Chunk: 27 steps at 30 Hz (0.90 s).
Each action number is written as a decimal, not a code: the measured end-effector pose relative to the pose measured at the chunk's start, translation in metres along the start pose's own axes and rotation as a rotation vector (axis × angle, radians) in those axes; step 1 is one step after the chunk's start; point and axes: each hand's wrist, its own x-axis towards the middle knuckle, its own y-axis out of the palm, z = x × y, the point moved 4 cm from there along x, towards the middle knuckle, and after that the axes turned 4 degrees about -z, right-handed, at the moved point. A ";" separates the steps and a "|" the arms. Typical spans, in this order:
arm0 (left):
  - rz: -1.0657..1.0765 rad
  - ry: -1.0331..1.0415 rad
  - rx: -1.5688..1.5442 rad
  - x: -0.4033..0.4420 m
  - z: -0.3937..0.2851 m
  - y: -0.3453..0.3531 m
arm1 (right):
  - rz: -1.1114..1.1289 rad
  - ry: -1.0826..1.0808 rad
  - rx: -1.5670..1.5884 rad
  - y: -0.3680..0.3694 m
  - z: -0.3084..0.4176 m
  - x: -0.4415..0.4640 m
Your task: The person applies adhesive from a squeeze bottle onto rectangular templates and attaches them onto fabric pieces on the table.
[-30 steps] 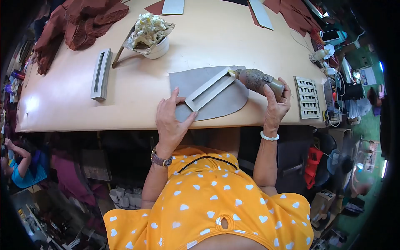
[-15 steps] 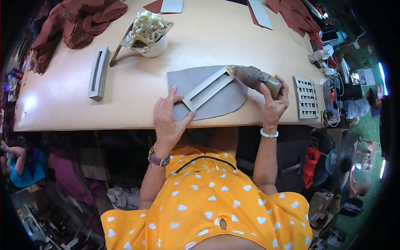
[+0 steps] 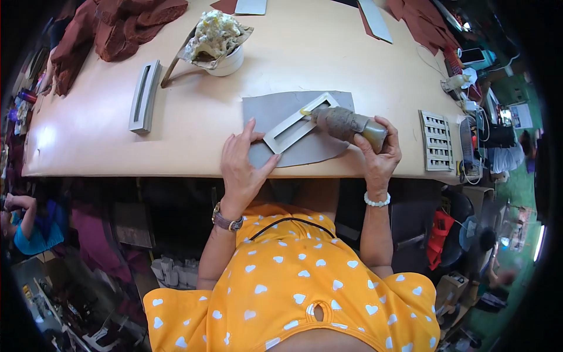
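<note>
Hands, wrapped bottle and slotted frame at the table's near edge.
The left hand has thumb and forefinger set wide, holding between them the near-left end of the slotted rectangular frame; the right hand is closed around the wrapped bottle, tilted so that its yellowish nozzle meets the frame's far long rail (contact or a slight gap cannot be told). The frame lies aslant on a grey sheet, upon the table. Too hard a squeeze could flood the rail or spill into the slot; a slack left-hand hold could let nozzle pressure skew the frame. Beyond stands a white tub.
</note>
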 end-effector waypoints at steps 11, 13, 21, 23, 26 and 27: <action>-0.025 -0.007 0.016 0.000 0.000 0.000 | 0.143 0.075 0.159 0.034 0.013 -0.043; -0.017 -0.017 0.016 -0.001 0.001 0.000 | 0.139 0.202 0.167 0.031 0.009 -0.044; -0.041 0.036 0.054 0.001 -0.003 0.000 | -0.170 0.317 0.456 -0.030 -0.016 -0.010; -0.055 0.065 0.059 0.001 -0.002 0.000 | -0.244 0.191 0.312 -0.049 -0.022 -0.001; -0.055 0.068 0.062 0.002 -0.003 0.000 | -0.272 0.123 0.260 -0.059 -0.028 0.007; -0.054 0.068 0.062 0.002 -0.003 0.000 | -0.272 0.124 0.239 -0.059 -0.029 0.008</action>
